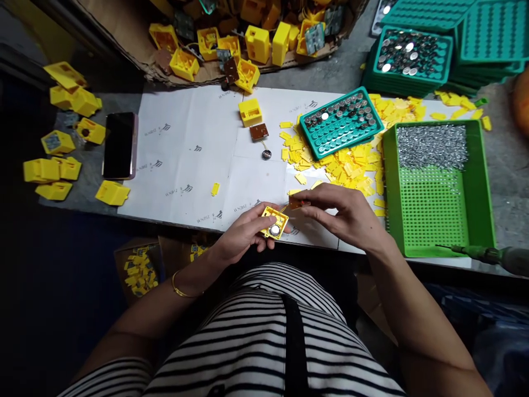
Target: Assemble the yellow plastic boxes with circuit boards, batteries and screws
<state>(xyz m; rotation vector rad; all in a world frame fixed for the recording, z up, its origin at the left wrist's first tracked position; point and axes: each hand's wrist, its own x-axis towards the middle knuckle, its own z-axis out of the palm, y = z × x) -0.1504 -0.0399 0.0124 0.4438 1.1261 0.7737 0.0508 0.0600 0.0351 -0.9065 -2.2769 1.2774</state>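
Note:
My left hand [248, 231] grips a small yellow plastic housing [281, 219], its open side facing up. A round silver disc [274, 230] sits in the housing near my left thumb. Just to the right, my right hand [341, 212] pinches a small brown circuit board [298, 204] between thumb and fingers. Thin wires run from the board toward the housing. Farther up the table lie another yellow housing [250, 112], a brown circuit board [259, 132] and a round black part [266, 155] on a wire.
A teal tray [309, 144] of button cells rests on scattered yellow plastic pieces [351, 172]. At right stands a green basket [481, 187] of screws, with a screwdriver bit [444, 247] over its front edge. A phone [119, 145] lies left; a cardboard box [124, 38] of housings stands behind.

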